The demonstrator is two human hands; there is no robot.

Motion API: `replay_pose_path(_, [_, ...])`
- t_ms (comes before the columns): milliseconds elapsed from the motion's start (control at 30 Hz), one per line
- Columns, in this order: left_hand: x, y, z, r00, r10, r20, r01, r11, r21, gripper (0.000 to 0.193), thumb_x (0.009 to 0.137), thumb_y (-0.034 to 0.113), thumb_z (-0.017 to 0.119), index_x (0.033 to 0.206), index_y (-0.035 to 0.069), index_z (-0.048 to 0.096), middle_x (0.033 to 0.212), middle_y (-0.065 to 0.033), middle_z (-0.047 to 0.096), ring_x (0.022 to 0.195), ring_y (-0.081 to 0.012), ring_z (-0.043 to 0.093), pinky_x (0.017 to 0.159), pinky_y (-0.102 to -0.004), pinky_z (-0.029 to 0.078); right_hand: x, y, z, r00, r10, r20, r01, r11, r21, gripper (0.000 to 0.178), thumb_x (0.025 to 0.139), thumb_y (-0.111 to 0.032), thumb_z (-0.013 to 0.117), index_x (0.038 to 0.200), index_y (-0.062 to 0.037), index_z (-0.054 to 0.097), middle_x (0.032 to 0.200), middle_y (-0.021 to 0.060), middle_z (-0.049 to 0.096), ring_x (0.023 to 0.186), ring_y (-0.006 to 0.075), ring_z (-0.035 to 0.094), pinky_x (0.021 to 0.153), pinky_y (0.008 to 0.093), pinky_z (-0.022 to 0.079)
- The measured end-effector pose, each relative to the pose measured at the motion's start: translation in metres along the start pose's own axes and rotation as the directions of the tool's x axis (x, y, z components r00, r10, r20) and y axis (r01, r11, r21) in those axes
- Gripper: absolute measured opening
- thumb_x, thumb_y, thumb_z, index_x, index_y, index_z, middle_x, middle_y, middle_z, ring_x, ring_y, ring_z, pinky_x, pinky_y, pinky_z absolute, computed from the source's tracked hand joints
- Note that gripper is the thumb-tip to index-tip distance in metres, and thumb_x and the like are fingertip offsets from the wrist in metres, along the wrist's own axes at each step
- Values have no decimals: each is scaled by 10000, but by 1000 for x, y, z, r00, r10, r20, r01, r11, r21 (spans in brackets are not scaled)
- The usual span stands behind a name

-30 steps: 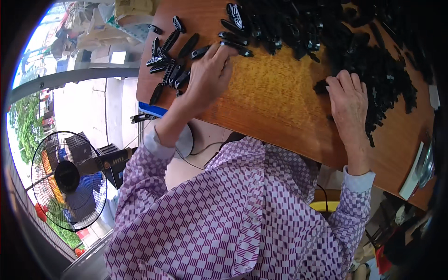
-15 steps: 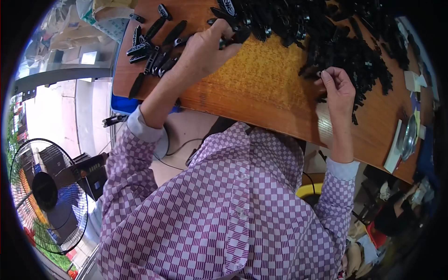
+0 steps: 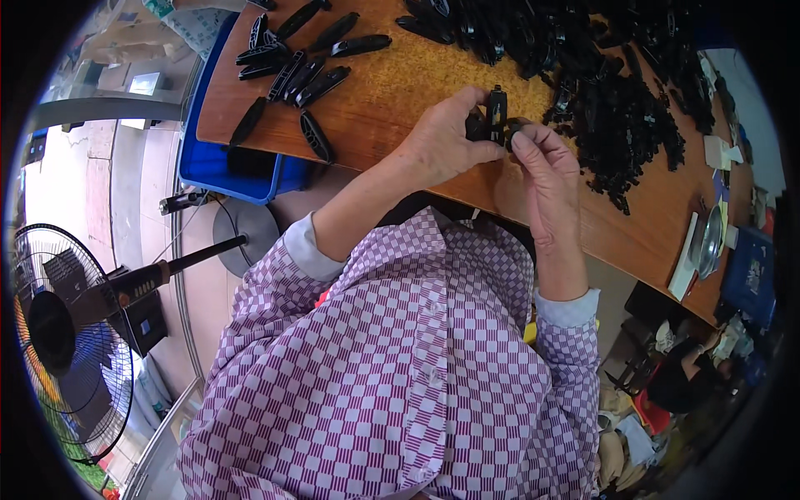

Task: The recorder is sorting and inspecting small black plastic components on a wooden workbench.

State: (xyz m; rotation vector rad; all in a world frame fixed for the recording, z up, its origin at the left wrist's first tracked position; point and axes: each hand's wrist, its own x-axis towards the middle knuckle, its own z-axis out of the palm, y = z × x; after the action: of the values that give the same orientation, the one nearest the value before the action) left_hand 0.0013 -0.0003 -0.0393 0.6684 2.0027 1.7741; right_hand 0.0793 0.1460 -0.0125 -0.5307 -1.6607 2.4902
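Note:
Over the near part of the wooden table, my left hand grips a slim black elongated part, held upright between thumb and fingers. Close beside it, my right hand is closed in a pinch at the part's right side. A small dark piece shows at its fingertips, too small to name. To the left lie several black oval-shaped pieces, some with pale line patterns. A large heap of similar long black pieces covers the far side, and a pile of small black parts sits right of my hands.
A blue bin stands under the table's left edge. A pedestal fan is at the lower left. A round metal dish and a white strip lie at the table's right end. Another person is at lower right.
My left hand has moved right and nearer from the far heap, bringing a black part. My right hand has moved left from the small-parts pile to meet it. The whole view has shifted slightly.

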Motion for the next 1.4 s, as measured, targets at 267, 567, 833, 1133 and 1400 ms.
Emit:
replay_pose_path(267, [-7,9,1,999,18,-45,-11,986,167,567,702,114,778,1180,20,487,895,-108,591,846,-211,601,762,-323,484,-2,4,6,999,24,23,-24,999,-30,85,863,-46,658,940,-24,628,939,15,612,862,83,548,815,221,429])
replay_pose_path(567, [-10,10,7,998,2,58,-3,1000,23,634,756,37,729,1298,14,401,983,-80,577,904,-183,587,793,-315,484,-2,8,-6,999,31,36,-25,987,-157,131,870,-40,648,992,-21,605,935,10,594,891,87,543,849,225,425])
replay_pose_path(833, [-8,7,23,985,-109,131,120,989,-82,613,807,6,664,1347,111,394,964,-22,566,766,-78,540,626,-221,461,-6,15,-8,999,-15,48,18,997,-77,288,884,-45,627,1155,-9,533,1047,41,618,980,101,567,898,237,441])
replay_pose_path(1133, [6,9,33,970,-73,232,76,997,-2,608,806,-20,642,1344,142,406,919,-12,578,784,-85,548,686,-237,467,-4,18,-25,999,-33,3,33,999,-37,218,885,-11,601,1092,17,539,1031,70,647,955,115,604,878,246,474])
replay_pose_path(1400, [14,28,-19,925,-160,344,54,953,298,489,812,12,659,1263,70,478,1114,-60,563,962,-132,564,788,-283,468,11,-21,-42,920,-302,250,376,503,-778,231,827,-166,703,998,-45,604,1045,55,613,966,179,574,833,325,446])
